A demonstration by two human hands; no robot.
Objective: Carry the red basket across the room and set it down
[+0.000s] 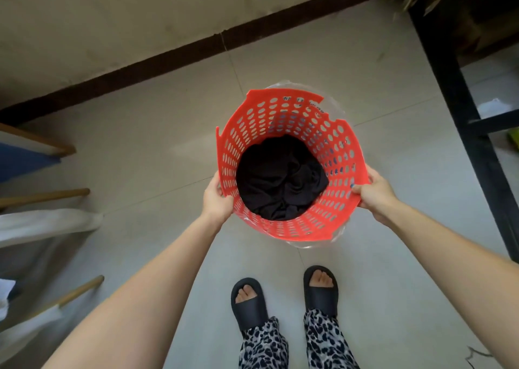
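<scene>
The red basket [334, 149] is round, perforated plastic, and I look straight down into it. Dark cloth [280, 180] lies bunched at its bottom. A clear plastic film shows around its outer rim. My left hand [217, 200] grips the rim on the left side, and my right hand [375, 193] grips the rim on the right. Both arms are stretched forward. Whether the basket's base touches the tiled floor is hidden from above.
A beige wall with a dark skirting board [174, 55] runs across the back. Wooden rods with hanging cloth [47, 222] jut in from the left. A black metal shelf frame [460, 93] stands on the right. My feet in black slippers [248, 304] stand just behind the basket.
</scene>
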